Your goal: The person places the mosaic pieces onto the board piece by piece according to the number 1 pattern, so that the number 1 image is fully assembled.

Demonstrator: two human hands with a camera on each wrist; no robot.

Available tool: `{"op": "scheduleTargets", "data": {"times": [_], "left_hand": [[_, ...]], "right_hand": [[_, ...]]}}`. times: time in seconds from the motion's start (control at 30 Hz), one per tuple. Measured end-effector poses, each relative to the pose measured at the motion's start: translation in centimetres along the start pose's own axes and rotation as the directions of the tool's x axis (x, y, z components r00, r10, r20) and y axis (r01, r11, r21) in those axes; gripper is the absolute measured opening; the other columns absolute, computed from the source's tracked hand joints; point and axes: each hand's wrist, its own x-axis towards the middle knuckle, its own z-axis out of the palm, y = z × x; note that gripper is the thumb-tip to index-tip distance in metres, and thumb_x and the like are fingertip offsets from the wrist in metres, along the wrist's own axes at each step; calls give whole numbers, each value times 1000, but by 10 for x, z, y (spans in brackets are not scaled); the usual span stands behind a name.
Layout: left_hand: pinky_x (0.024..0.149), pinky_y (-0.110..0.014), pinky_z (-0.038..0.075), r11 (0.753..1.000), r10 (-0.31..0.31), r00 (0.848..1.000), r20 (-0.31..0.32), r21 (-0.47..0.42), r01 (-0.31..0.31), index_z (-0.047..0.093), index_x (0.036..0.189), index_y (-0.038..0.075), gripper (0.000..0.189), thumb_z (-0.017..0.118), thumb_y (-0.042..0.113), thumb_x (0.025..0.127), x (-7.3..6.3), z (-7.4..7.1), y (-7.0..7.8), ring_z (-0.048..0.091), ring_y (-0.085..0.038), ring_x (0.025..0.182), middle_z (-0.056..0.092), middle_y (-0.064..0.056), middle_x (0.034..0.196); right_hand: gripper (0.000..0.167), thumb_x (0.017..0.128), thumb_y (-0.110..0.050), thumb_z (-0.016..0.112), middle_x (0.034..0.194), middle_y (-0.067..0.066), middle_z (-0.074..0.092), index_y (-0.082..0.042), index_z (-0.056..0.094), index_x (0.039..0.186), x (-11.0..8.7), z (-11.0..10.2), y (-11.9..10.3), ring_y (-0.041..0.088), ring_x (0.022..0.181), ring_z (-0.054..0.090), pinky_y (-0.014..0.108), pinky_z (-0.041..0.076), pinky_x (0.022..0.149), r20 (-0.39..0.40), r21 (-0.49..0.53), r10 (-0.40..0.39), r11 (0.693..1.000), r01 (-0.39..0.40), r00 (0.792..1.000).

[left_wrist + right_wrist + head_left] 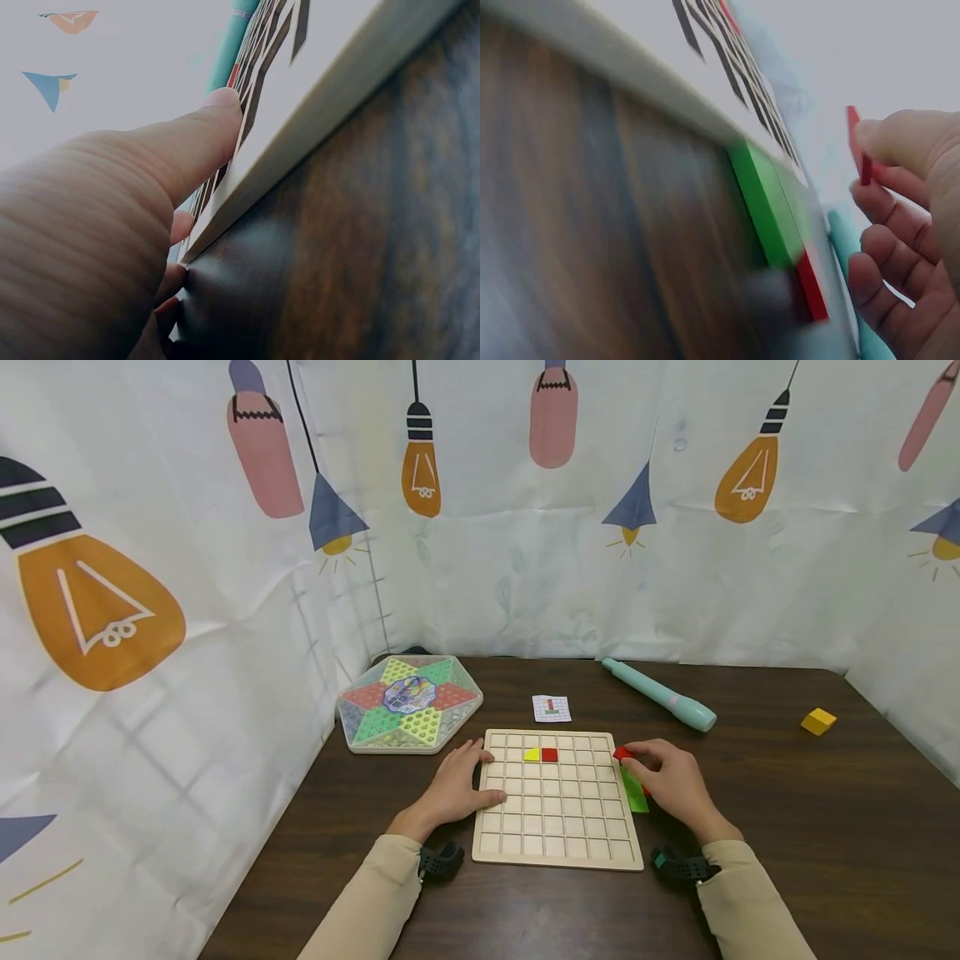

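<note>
A square wooden grid board [558, 847] lies on the dark table. On it, near the top, a yellow tile [532, 755] sits beside a red square tile [550, 755]. My left hand [453, 785] rests at the board's left edge, its thumb [202, 127] lying over the top face and its other fingers along the side. Between thumb and forefinger, my right hand [673, 781] pinches a small thin red tile [859, 150], raised by the board's upper right edge. Below that hand, green tiles [769, 206] and another red tile [812, 289] lie against the board's right side.
Left of the board is a hexagonal box [360, 735] with a coloured star pattern. A small pattern card [551, 709] lies behind the board. A pale teal cylinder with a wider end [660, 695] is at the back right, and a yellow block [817, 722] farther right.
</note>
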Motion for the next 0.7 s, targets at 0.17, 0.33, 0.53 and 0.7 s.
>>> {"op": "scheduleTargets", "data": {"times": [0.17,0.33,0.53,0.7], "left_hand": [[120,-52,13,1000,-3,1000,4,0,3,54,131,9,61,76,41,84,0,-1,3,18,-33,148,27,-17,158],[120,-52,12,1000,-6,1000,7,-10,6,54,131,9,61,76,41,84,-1,-1,5,17,-33,148,27,-17,158],[120,-52,11,1000,-16,1000,12,-14,16,53,133,8,62,76,40,85,-2,-2,4,16,-33,148,25,-17,159],[120,-52,11,999,-22,1000,12,-27,22,53,133,9,63,76,41,84,-3,-3,5,16,-33,148,25,-17,159]], "right_hand": [[25,90,-22,73,98,2,66,-10,73,112,-2,10,-9,15,66,48,24,40,52,35,18,-41,999,40,999],[23,89,-21,74,96,-1,66,-11,74,110,-4,15,-15,15,68,47,25,39,53,62,21,-68,998,66,996],[22,88,-21,75,93,-2,65,-11,75,108,-4,18,-27,15,69,48,25,39,55,78,49,-86,995,82,993],[21,88,-22,74,97,-4,66,-14,75,108,-5,25,-38,15,72,50,24,43,58,127,88,-81,994,70,989]]}}
